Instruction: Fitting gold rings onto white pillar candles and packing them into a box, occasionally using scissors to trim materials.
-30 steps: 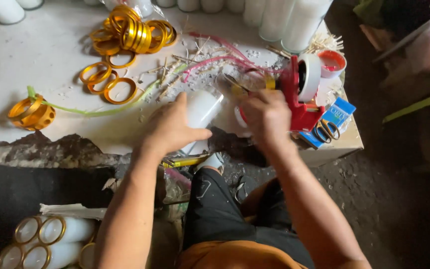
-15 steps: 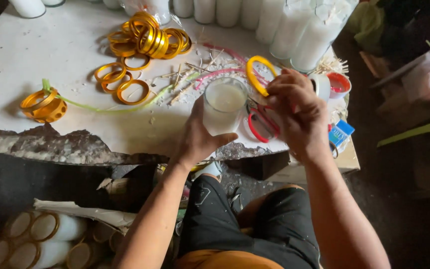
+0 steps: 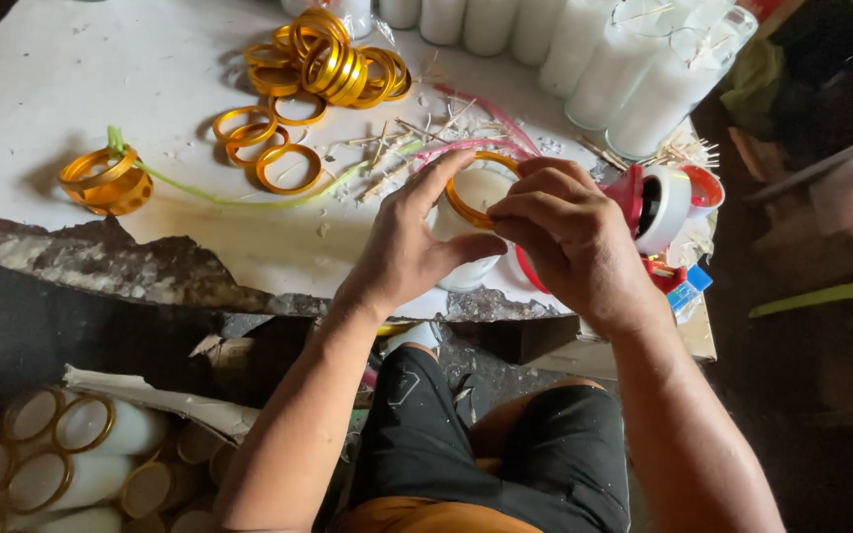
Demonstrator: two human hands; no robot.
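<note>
Candle glass, white with wax, is held upright over the near edge of the table, with a gold ring seated at its mouth. It is wrapped by the left hand, grip closed around its side, while the ring is pinched by the fingers of the right hand. Just right of the glass sits a red tape dispenser; beyond it loose gold rings are piled, and tall filled glasses are lined up.

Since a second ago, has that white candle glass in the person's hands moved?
Yes. The candle glass came up off the tabletop near the red tape dispenser; the left hand holds it while the right hand fits a gold ring.
</note>
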